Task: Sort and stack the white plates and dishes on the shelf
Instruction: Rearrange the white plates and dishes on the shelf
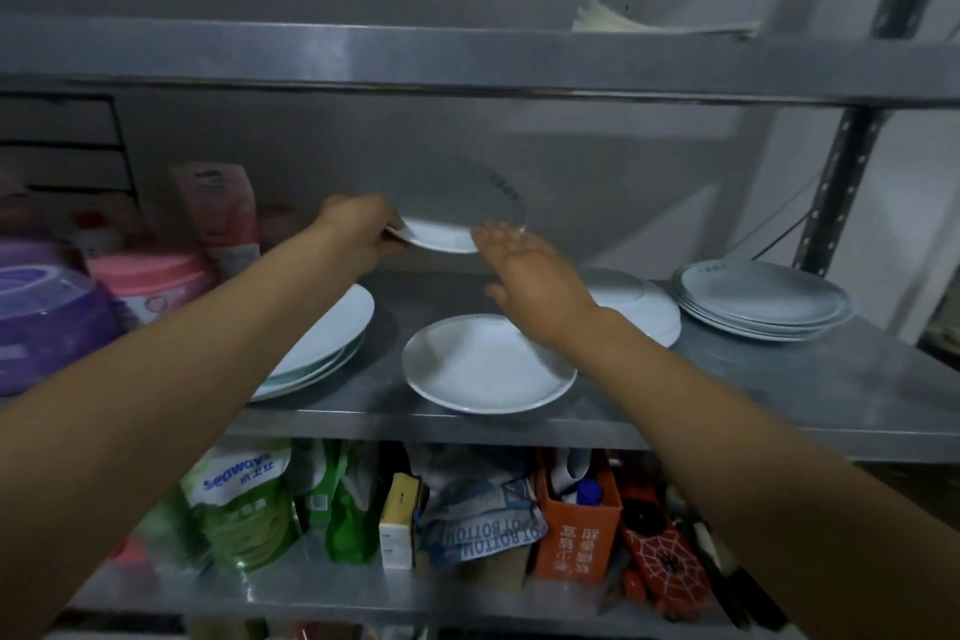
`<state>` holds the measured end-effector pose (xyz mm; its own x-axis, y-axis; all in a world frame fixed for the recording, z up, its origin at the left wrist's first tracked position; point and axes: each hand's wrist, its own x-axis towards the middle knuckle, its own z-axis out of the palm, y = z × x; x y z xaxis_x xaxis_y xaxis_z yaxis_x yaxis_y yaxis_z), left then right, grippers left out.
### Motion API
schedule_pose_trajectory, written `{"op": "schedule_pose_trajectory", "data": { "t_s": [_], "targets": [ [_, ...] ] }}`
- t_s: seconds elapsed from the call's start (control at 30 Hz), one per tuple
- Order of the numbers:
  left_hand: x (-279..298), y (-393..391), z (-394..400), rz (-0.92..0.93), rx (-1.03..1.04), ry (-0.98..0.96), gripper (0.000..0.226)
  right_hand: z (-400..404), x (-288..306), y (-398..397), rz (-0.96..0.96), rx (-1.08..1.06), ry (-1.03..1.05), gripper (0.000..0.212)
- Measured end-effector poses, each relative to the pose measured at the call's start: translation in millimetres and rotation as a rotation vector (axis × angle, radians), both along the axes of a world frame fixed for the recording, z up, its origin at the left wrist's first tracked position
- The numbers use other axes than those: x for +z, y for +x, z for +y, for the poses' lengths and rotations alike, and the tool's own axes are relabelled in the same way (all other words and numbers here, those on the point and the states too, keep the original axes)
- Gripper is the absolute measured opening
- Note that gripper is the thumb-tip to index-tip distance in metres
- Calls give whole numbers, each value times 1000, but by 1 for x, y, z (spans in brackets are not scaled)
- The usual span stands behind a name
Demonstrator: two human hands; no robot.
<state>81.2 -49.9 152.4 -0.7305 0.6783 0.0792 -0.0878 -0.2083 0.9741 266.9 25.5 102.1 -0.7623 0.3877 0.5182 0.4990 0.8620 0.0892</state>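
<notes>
Mid-sort, the left hand (358, 229) pinched a small plate (441, 235) lifted above the shelf (779, 379), the right hand (524, 276) flat-fingered, holding nothing; it likely needed setting on a matching stack (763, 301)

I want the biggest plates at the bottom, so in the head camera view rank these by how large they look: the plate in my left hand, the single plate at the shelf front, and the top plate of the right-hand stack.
1. Single front plate
2. Top plate of the right stack, though it sits farther back, so the order is unsure
3. Plate in the left hand, partly hidden and farthest away
</notes>
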Motion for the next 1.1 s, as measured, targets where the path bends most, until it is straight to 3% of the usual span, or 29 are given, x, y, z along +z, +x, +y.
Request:
{"op": "schedule_pose_trajectory", "data": {
  "t_s": [0.13, 0.27, 0.37, 0.43, 0.57, 0.63, 0.9, 1.1],
  "targets": [
    [-1, 12, -14, -68, -125, -41, 28, -15, 9, 3, 56, 16, 184, 48],
    [-1, 26, -25, -65, -208, -44, 33, -28, 15, 19, 44, 6, 161, 36],
    [-7, 28, -30, -50, -267, -114, 20, -36, 13, 26, -6, -14, 158, 33],
    [-16, 22, -32, 48, -218, -221, 15, -41, 8, 26, -40, -32, 112, 28],
    [-34, 8, -35, 467, -55, -488, 30, -48, -8, 23, -134, -77, 31, 22],
    [-36, 10, -39, 593, -22, -531, 18, -52, -16, 20, -162, -78, -15, 23],
    [-37, 11, -37, 851, 52, -557, 21, -61, -31, 10, -326, -128, -39, 24],
    [-41, 25, -33, 916, 18, -582, 27, -59, -40, 7, -322, -174, -177, 36]
  ]
}}
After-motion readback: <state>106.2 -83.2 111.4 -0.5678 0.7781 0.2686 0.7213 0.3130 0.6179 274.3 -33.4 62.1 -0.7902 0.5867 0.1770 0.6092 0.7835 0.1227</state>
